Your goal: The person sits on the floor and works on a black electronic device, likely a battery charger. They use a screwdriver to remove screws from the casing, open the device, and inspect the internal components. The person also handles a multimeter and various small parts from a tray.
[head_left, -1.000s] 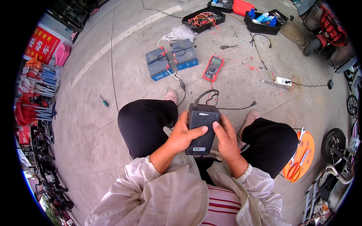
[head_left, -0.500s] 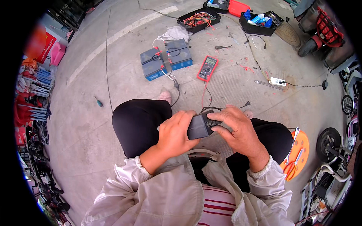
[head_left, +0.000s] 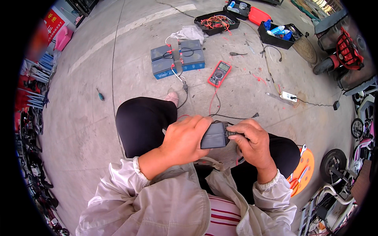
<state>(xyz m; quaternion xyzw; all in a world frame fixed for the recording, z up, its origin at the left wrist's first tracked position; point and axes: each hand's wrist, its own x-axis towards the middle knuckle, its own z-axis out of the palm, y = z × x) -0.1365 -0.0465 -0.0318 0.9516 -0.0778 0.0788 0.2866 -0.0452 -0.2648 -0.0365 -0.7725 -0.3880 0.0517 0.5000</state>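
Note:
My left hand [head_left: 184, 138] is wrapped round one end of a black charger box [head_left: 214, 136] above my lap. At the box's other end, a short ribbed black cord sleeve [head_left: 230, 134] is pinched between the thumb and fingers of my right hand [head_left: 255, 142]. Beyond my hands, a thin black cable with a plug [head_left: 256, 115] lies on the ground. Farther off is a red multimeter [head_left: 219, 74], its leads running back towards my hands. Blue-grey batteries [head_left: 192, 56] joined by wires stand to its left, with a black connector [head_left: 185, 85] hanging off them.
A tray of tangled leads [head_left: 216, 23] and a black toolbox [head_left: 275, 36] lie at the back. A white power strip [head_left: 288, 96] is on the right. An orange disc [head_left: 309, 167] with tools lies by my right knee, a screwdriver [head_left: 100, 94] on the left.
My right hand has shifted slightly right and down, its fingers now off the box's top and pinching the cord sleeve. The box has tilted more level. The whole view has shifted a little.

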